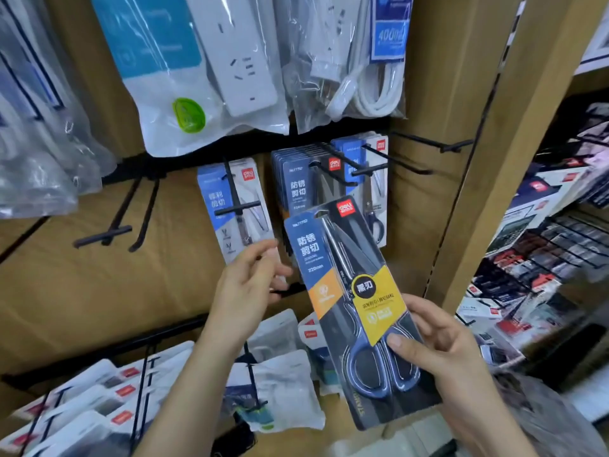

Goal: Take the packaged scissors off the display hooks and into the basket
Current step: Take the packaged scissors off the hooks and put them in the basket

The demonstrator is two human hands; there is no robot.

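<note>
Now the right hand [441,344] clamps a scissors pack [349,291], seemingly off its hook [333,169], left hand [244,291] loose and empty; next, lower it into the unseen basket.

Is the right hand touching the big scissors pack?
Touching. The head view shows the right hand gripping the scissors pack, its thumb pressed on the front.

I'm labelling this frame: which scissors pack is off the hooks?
Below the hanging power strips is a full hook of dark scissors packs. In front, the right hand grips one pack, alone tilted and on no hook.
</note>
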